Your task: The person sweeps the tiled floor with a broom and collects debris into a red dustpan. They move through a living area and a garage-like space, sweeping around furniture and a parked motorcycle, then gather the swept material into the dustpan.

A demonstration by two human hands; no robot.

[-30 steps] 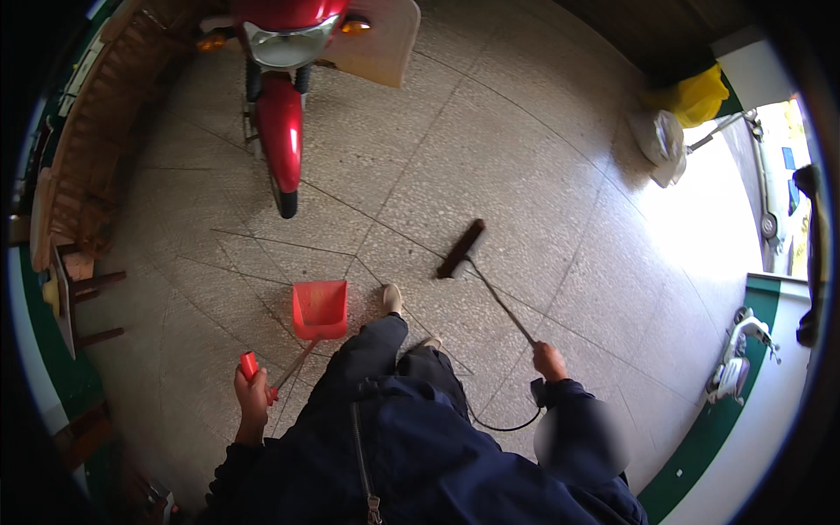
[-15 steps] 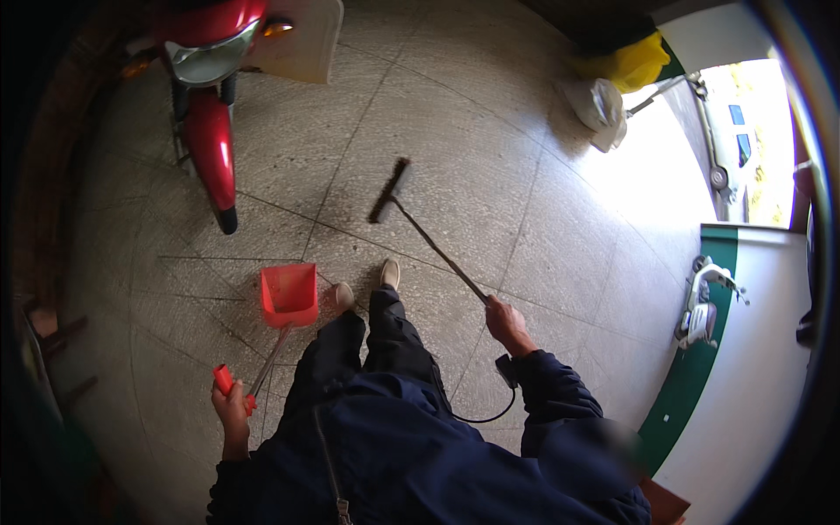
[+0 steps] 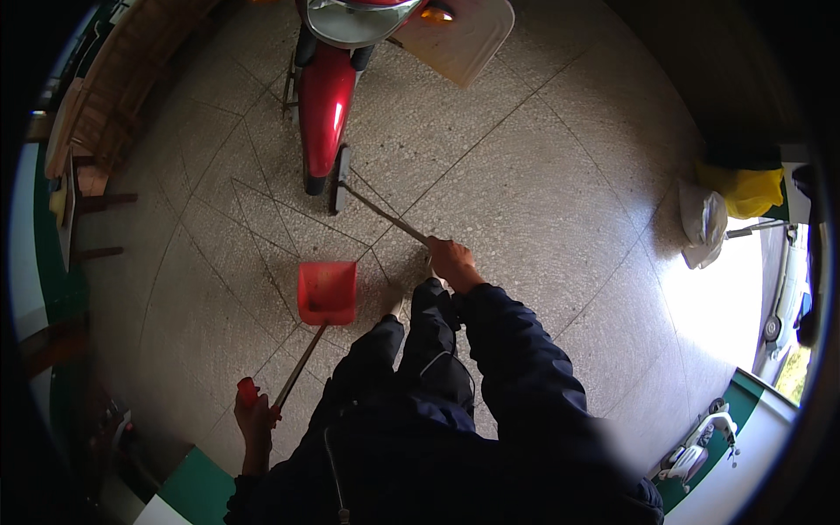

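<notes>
Speckled stone floor is spreading beneath you. Your left hand (image 3: pixel 254 416) is clenching the long-handled red plastic dustpan (image 3: pixel 326 292), resting just ahead; your right hand (image 3: pixel 451 261) is gripping the thin-handled dark broom (image 3: pixel 339 179), reaching beside the red scooter's front wheel (image 3: pixel 325 105). You are sweeping; dragging the head toward the pan seems next.

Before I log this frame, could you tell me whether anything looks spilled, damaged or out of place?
Nothing stands out. The right hand holds a broom whose head lies by the scooter's front wheel; the left hand holds a red dustpan flat on the floor.
</notes>
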